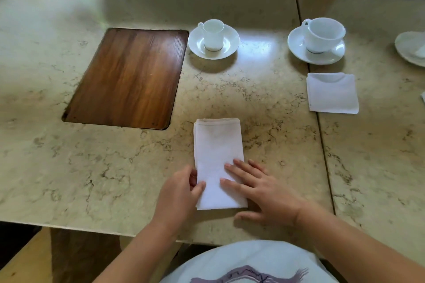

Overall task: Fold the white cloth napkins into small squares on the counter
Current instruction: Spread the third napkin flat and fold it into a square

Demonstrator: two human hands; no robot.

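- The napkin (217, 156) lies as a long strip near the counter (69, 167) front edge.
- Its left edge is pinched by the left hand (181, 190); the right hand (259, 188) is pressed flat, fingers spread.
- If the corner is lifted unevenly, the layers could slip and a crooked square may result.

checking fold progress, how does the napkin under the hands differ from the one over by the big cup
The napkin under the hands is a long, narrow rectangle; the napkin by the big cup is already a small square. The first is handled: the left hand pinches its left edge and the right hand lies flat on it. The second lies untouched. Both are white cloth lying flat on the counter.
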